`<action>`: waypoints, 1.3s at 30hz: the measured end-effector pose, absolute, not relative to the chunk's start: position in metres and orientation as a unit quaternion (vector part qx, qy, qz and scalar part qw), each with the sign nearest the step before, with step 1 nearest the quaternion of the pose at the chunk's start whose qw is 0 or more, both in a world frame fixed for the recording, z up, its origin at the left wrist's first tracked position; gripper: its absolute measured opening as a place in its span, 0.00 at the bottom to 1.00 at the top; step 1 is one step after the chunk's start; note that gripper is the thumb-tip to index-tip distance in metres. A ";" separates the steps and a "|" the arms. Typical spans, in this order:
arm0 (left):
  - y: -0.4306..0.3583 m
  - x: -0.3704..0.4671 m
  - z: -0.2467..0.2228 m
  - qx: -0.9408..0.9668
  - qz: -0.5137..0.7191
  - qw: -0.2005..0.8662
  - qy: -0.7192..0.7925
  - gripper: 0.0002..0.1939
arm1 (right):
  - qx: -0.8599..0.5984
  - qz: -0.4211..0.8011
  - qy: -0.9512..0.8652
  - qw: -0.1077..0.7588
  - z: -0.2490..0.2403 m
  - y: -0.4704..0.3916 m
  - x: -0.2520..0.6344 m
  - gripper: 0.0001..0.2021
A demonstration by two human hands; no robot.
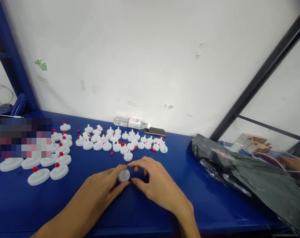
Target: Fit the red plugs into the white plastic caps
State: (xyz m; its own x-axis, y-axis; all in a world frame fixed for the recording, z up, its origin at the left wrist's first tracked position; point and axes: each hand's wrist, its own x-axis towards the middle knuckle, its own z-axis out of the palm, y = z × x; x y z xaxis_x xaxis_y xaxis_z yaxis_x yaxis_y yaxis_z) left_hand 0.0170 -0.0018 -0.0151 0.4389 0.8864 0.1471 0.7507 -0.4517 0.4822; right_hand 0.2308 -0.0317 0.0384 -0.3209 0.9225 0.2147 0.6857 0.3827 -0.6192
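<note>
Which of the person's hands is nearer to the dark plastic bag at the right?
Right. The right hand is left of the plastic bag, across a stretch of blue table; the left hand is farther left, beyond the right hand, holding a white piece.

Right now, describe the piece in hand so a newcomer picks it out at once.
Over the blue table, front centre, find the bare left hand and bare right hand. Between them, held in the left, is a round, translucent white plastic piece. Unlike the white spouted plastic caps beyond, it turns a round face to the camera, no spout showing.
</note>
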 end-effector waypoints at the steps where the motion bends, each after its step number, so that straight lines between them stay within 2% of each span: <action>1: -0.002 0.017 -0.015 0.829 0.184 0.165 0.501 0.17 | -0.519 0.208 -0.783 0.273 0.037 -0.030 0.232 0.16; 7: -0.005 0.018 -0.010 0.828 0.140 0.139 0.525 0.18 | -0.676 0.043 -0.685 0.268 0.027 -0.017 0.242 0.08; 9: -0.006 0.018 -0.009 0.832 0.141 0.136 0.519 0.18 | -0.689 0.033 -0.667 0.281 0.027 -0.015 0.244 0.07; 12: -0.005 0.018 -0.011 0.836 0.146 0.129 0.512 0.18 | -0.637 0.115 -0.697 0.310 0.031 -0.020 0.241 0.06; 17: -0.004 0.018 -0.011 0.839 0.158 0.151 0.498 0.15 | -0.483 0.289 -0.773 0.293 0.035 -0.031 0.232 0.26; 19: -0.005 0.018 -0.009 0.837 0.161 0.165 0.496 0.15 | -0.471 0.314 -0.770 0.295 0.033 -0.032 0.233 0.29; 27: -0.006 0.020 -0.006 0.845 0.162 0.158 0.484 0.11 | -0.486 0.339 -0.758 0.272 0.035 -0.026 0.239 0.22; 29: -0.006 0.020 -0.009 0.848 0.168 0.145 0.481 0.12 | -0.506 0.331 -0.750 0.268 0.041 -0.027 0.245 0.15; 31: -0.007 0.019 -0.011 0.849 0.179 0.133 0.478 0.14 | -0.532 0.332 -0.730 0.271 0.046 -0.030 0.257 0.04; 34: -0.009 0.019 -0.012 0.851 0.195 0.123 0.473 0.15 | -0.574 0.383 -0.687 0.229 0.051 -0.036 0.276 0.22; 35: -0.009 0.019 -0.012 0.851 0.197 0.121 0.471 0.15 | -0.586 0.397 -0.678 0.200 0.052 -0.038 0.282 0.26; 37: -0.009 0.020 -0.011 0.851 0.196 0.117 0.473 0.15 | -0.608 0.367 -0.681 0.178 0.051 -0.041 0.290 0.27; 39: -0.009 0.020 -0.011 0.850 0.197 0.114 0.475 0.15 | -0.622 0.289 -0.697 0.209 0.052 -0.041 0.294 0.23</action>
State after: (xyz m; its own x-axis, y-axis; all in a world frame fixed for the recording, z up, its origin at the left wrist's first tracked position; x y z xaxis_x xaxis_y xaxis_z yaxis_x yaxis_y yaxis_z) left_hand 0.0195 -0.0087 -0.0113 0.4708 0.8527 0.2265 0.7625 -0.5224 0.3817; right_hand 0.2939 -0.0405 0.0515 -0.1380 0.9880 -0.0690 0.7469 0.0580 -0.6624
